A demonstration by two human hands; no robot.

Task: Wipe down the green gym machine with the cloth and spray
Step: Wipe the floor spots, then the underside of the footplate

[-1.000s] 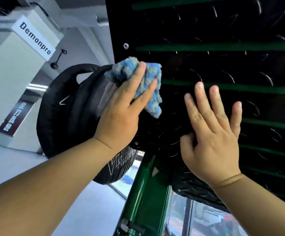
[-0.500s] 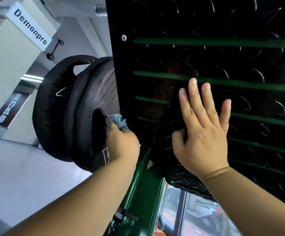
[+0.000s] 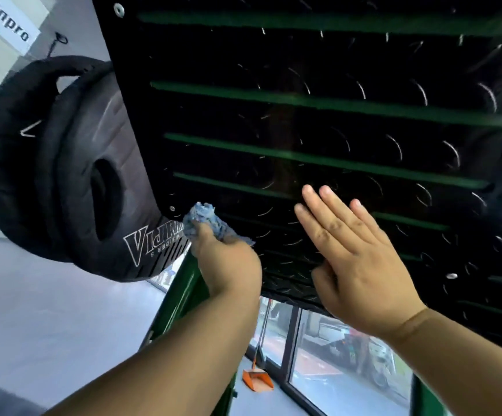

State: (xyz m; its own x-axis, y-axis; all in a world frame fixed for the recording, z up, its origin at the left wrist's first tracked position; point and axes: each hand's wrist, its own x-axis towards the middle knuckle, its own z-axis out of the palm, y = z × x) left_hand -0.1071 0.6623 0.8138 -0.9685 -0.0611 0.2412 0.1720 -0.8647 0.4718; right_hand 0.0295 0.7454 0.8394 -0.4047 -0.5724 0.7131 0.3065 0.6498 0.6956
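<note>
Blue cloth (image 3: 210, 222), black green-striped plate (image 3: 303, 127), orange dustpan (image 3: 257, 379).

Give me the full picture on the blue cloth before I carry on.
The cloth is a blue and pale-blue nubby rag that looks like microfibre, bunched into a crumpled wad. The left hand grips it from below, so only its upper part shows, with a loose corner trailing right. It sits at the lower left corner of the black studded footplate, beside the black weight plates. Whether it is damp cannot be told.

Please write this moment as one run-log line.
left hand: grips blue cloth at black plate corner | right hand: flat on plate | spray: not visible
</note>
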